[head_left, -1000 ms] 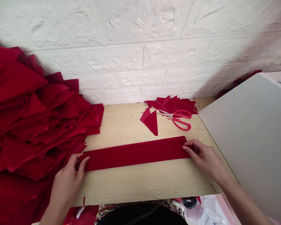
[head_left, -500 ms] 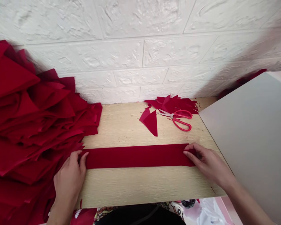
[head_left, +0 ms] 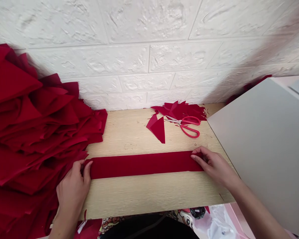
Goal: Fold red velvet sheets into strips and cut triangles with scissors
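Observation:
A long dark red folded fabric strip (head_left: pixel 142 164) lies flat across the light wooden table (head_left: pixel 151 196). My left hand (head_left: pixel 73 187) grips its left end, with the fingers curled on the cloth. At the strip's right end, my right hand (head_left: pixel 213 164) pinches the cloth with its fingers closed on it. Both hands rest on the tabletop.
A big heap of red fabric pieces (head_left: pixel 32 132) fills the left side. Red-handled scissors (head_left: pixel 188 125) lie at the back beside red offcuts (head_left: pixel 181 110) and a red triangle (head_left: pixel 158 128). A grey board (head_left: pixel 264 146) covers the right. A white brick wall (head_left: pixel 149 49) stands behind.
The strip has been squared up, from slanted to roughly parallel with the table's front edge. Both hands stay on its ends, shifted only slightly.

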`<state>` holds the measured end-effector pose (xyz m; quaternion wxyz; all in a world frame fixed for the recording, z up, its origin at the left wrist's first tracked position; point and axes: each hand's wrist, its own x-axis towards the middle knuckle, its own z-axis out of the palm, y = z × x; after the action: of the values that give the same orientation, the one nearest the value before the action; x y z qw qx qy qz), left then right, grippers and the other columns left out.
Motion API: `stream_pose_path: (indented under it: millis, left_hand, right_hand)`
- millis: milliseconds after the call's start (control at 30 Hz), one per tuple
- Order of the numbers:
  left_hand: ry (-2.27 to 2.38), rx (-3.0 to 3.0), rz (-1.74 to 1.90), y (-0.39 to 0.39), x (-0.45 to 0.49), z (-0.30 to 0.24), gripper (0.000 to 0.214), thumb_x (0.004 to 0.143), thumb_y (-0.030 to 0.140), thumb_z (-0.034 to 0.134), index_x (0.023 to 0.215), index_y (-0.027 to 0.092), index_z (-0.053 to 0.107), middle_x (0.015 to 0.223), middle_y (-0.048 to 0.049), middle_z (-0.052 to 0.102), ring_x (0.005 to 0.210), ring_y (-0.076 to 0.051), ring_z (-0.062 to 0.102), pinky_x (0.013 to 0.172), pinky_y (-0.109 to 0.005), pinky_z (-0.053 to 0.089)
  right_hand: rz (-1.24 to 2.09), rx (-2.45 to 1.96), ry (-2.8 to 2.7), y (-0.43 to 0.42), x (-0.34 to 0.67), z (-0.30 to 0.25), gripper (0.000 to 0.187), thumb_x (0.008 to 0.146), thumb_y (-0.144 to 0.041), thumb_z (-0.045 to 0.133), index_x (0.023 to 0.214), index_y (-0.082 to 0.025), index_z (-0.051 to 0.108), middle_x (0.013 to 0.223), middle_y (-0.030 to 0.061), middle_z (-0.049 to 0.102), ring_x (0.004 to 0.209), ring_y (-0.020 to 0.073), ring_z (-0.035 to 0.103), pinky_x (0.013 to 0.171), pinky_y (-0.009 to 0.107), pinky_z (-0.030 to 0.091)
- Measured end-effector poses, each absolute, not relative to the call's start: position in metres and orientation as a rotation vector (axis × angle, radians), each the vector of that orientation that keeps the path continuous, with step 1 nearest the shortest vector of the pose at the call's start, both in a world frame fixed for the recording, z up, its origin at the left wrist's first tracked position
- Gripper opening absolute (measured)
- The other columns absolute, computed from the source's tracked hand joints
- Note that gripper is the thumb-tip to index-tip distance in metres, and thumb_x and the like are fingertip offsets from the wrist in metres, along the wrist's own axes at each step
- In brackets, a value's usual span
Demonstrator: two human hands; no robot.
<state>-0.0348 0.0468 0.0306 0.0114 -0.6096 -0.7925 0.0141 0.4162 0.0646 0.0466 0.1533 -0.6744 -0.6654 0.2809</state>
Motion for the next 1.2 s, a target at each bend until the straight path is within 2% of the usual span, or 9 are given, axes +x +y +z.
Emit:
stream_pose_path:
  millis: [133,267,333,467,600,767,933,1067,1200]
  left_hand:
    - [-2.462,-1.908,-0.015,0.045,-0.036,0.028,0.045,0.104,0.051,0.03,0.113,0.018,0.059,0.083,-0.0097,0.072,0.063,-0.022,0.063,0.051,-0.027,0.032]
    - [-2.434,-1.903,-0.145,0.042,-0.037,0.022,0.039,0.103,0.05,0.035,0.11,0.021,0.06,0.113,-0.0118,0.067,0.074,-0.021,0.064,0.053,-0.028,0.036]
    - [-2.454,-1.892,-0.17,0.042,-0.037,0.02,0.038,0.103,0.05,0.036,0.109,0.022,0.06,0.119,-0.0109,0.064,0.077,-0.021,0.064,0.054,-0.029,0.036]
    - [-2.493,-1.892,-0.201,0.041,-0.038,0.018,0.038,0.103,0.051,0.036,0.111,0.021,0.058,0.116,-0.0106,0.064,0.084,-0.023,0.065,0.057,-0.029,0.038]
    - [-2.468,-1.927,-0.229,0.042,-0.037,0.021,0.037,0.104,0.047,0.035,0.119,0.021,0.058,0.118,-0.0111,0.065,0.087,-0.024,0.064,0.06,-0.031,0.041]
    - [-2.536,-1.956,-0.144,0.046,-0.034,0.032,0.042,0.105,0.045,0.029,0.126,0.021,0.058,0.123,-0.0127,0.064,0.085,-0.026,0.064,0.058,-0.032,0.039]
    - [-2.607,-1.93,-0.192,0.047,-0.033,0.035,0.043,0.105,0.046,0.028,0.122,0.021,0.059,0.124,-0.0123,0.064,0.088,-0.025,0.063,0.063,-0.032,0.04]
    - [-2.632,-1.88,-0.33,0.047,-0.034,0.029,0.037,0.102,0.046,0.036,0.118,0.022,0.06,0.116,-0.0083,0.068,0.083,-0.021,0.062,0.064,-0.03,0.04]
    - [-2.614,-1.809,-0.433,0.047,-0.034,0.026,0.032,0.098,0.046,0.044,0.11,0.024,0.063,0.109,-0.004,0.069,0.075,-0.018,0.06,0.062,-0.029,0.039]
  right_hand:
    - [0.784,-1.95,-1.865,0.064,0.415,0.044,0.03,0.094,-0.051,0.052,0.089,-0.024,0.064,0.08,0.0034,0.073,0.061,0.0184,0.063,0.054,0.029,0.047]
    - [0.672,-1.962,-1.83,0.059,0.41,0.042,0.029,0.094,-0.05,0.053,0.089,-0.024,0.064,0.078,0.0035,0.073,0.059,0.0181,0.061,0.053,0.029,0.047]
    - [0.603,-1.957,-1.834,0.057,0.407,0.04,0.027,0.094,-0.048,0.052,0.089,-0.025,0.065,0.08,0.0038,0.072,0.063,0.0189,0.063,0.058,0.03,0.049]
    - [0.474,-1.91,-1.867,0.058,0.406,0.038,0.032,0.094,-0.05,0.051,0.087,-0.024,0.068,0.097,0.0077,0.072,0.075,0.0209,0.066,0.065,0.033,0.051]
    - [0.6,-1.99,-1.848,0.062,0.411,0.037,0.033,0.091,-0.054,0.053,0.089,-0.024,0.068,0.083,0.0056,0.069,0.062,0.0189,0.058,0.058,0.033,0.047]
    - [0.65,-2.132,-1.723,0.063,0.411,0.035,0.039,0.088,-0.054,0.054,0.106,-0.023,0.068,0.076,0.004,0.068,0.057,0.019,0.056,0.056,0.033,0.045]
    - [0.66,-2.15,-1.651,0.064,0.408,0.035,0.038,0.086,-0.053,0.054,0.104,-0.022,0.068,0.073,0.0037,0.068,0.058,0.0192,0.057,0.055,0.031,0.044]
    - [0.681,-2.145,-1.56,0.066,0.405,0.036,0.04,0.082,-0.057,0.058,0.096,-0.022,0.068,0.062,0.0008,0.062,0.052,0.0177,0.053,0.054,0.031,0.042]
    - [0.578,-2.122,-1.354,0.062,0.399,0.032,0.05,0.076,-0.067,0.064,0.096,-0.021,0.065,0.071,0.0024,0.067,0.055,0.0173,0.057,0.059,0.032,0.047]
